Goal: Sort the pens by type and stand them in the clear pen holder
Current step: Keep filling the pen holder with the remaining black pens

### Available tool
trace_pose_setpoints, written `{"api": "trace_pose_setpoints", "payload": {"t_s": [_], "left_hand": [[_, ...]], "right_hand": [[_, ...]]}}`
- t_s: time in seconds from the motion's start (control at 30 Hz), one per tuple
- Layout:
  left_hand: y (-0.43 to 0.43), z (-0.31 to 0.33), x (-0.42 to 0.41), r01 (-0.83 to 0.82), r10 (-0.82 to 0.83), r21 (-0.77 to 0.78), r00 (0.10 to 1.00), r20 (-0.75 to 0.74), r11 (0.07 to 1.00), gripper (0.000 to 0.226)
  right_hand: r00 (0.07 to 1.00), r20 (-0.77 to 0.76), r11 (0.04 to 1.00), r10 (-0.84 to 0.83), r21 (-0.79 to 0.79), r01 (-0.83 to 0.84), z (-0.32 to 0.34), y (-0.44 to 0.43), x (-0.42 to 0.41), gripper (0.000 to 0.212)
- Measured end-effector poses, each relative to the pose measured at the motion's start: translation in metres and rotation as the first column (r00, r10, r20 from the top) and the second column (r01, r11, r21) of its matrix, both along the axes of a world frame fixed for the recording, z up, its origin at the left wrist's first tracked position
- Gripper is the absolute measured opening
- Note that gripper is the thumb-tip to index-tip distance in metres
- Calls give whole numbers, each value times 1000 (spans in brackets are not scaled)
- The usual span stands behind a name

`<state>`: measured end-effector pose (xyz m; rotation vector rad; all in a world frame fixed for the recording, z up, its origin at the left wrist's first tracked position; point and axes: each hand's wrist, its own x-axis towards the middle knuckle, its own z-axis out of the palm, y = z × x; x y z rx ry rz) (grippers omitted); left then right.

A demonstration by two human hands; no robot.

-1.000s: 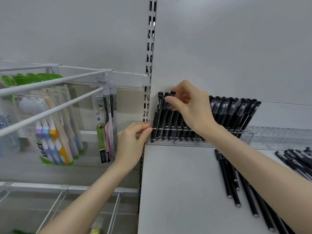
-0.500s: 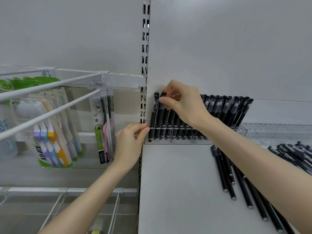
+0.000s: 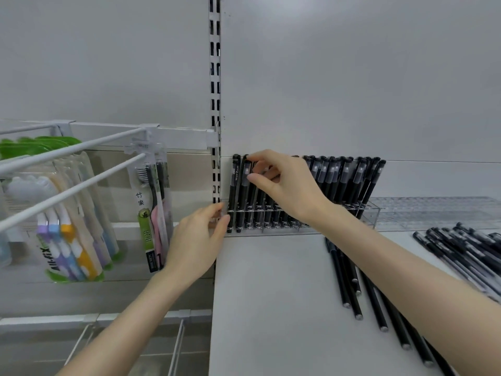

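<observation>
PEN (image 3: 244,185): stands cap up, second from left in the clear pen holder (image 3: 372,213); light, stiff, probably slick, so take it high at the cap | RIGHT HAND (image 3: 284,183): your thumb and fingertips pinch that cap | LEFT HAND (image 3: 195,240): pinches the holder's left end; it looks light enough to slide | LOOSE PENS (image 3: 349,283): flat on the shelf (image 3: 271,294)

One head-worn wide-angle view, close, straight toward the shelf (image 3: 265,294).

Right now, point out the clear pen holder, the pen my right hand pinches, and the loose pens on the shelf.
clear pen holder (image 3: 371,215), head view, right end wall.
pinched pen (image 3: 241,203), head view, lower barrel.
loose pens (image 3: 339,275), head view, one pen's barrel.
</observation>
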<state>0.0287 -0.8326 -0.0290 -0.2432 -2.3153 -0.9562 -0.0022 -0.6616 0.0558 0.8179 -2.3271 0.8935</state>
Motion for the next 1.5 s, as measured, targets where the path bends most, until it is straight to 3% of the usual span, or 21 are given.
{"api": "trace_pose_setpoints", "payload": {"t_s": [0.1,0.27,0.5,0.7,0.87,0.97,1.03,1.13,1.27,1.5], "left_hand": [[3,8,10,-52,52,-128,999,-5,990,39],[27,27,36,-87,66,-260,994,-88,962,22],[112,39,72,-27,54,-360,996,65,932,25],[183,25,97,-67,152,-356,965,215,932,44],[210,12,91,-131,255,-326,891,374,936,56],[220,13,89,-162,278,-300,873,401,940,56],[218,11,94,-90,183,-231,888,422,969,65],[210,8,111,158,-67,-138,858,509,978,95],[213,4,117,246,-8,-368,839,543,897,101],[223,2,99,126,29,-312,895,446,942,80]], "right_hand": [[1000,9,1000,-20,-18,20,0,15,9,24],[999,5,999,-44,15,44,-7,56,28,15],[993,111,996,-30,85,21,-26,142,59,14],[984,175,982,-25,188,-8,-50,203,73,20],[954,298,955,-33,292,-58,-70,231,66,44],[916,402,969,10,223,-108,-75,236,65,55],[905,423,966,28,220,-133,-76,235,64,64],[921,388,943,18,299,-145,-83,233,59,87],[923,385,954,8,275,-123,-84,237,60,56],[941,338,976,14,202,-88,-86,240,62,38]]}}
